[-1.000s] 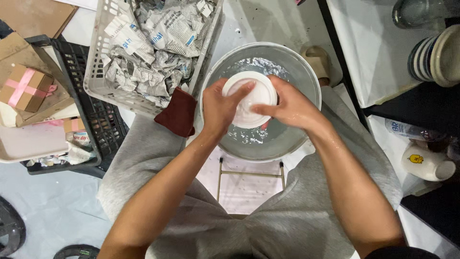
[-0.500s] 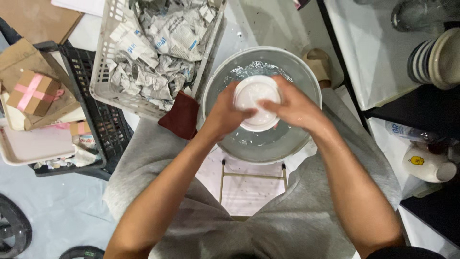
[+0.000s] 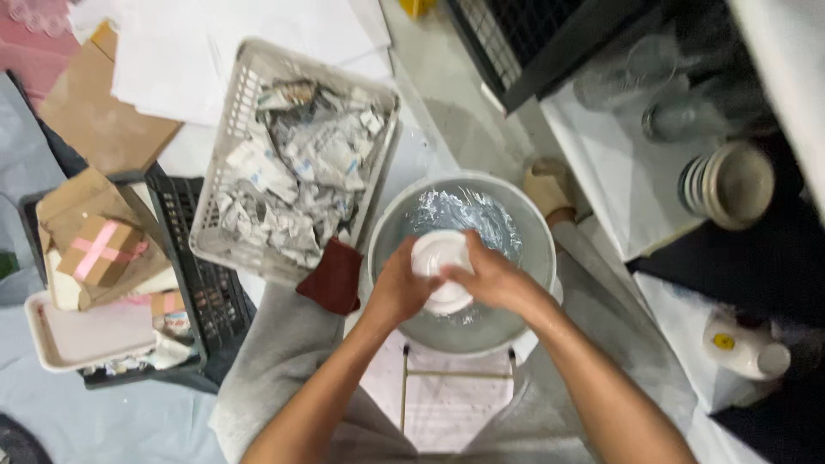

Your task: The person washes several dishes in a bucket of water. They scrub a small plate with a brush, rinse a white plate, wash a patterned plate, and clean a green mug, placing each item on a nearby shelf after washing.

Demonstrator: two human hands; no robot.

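A small round white ceramic dish [image 3: 440, 262] is held above a wide round grey metal basin [image 3: 533, 225] of water. The dish is gripped from both sides, so that only its pale upper face and a curve of its lower rim are seen; it is tilted slightly. The water in the basin is rippled and glints with light. The basin is set on a low stand between the knees.
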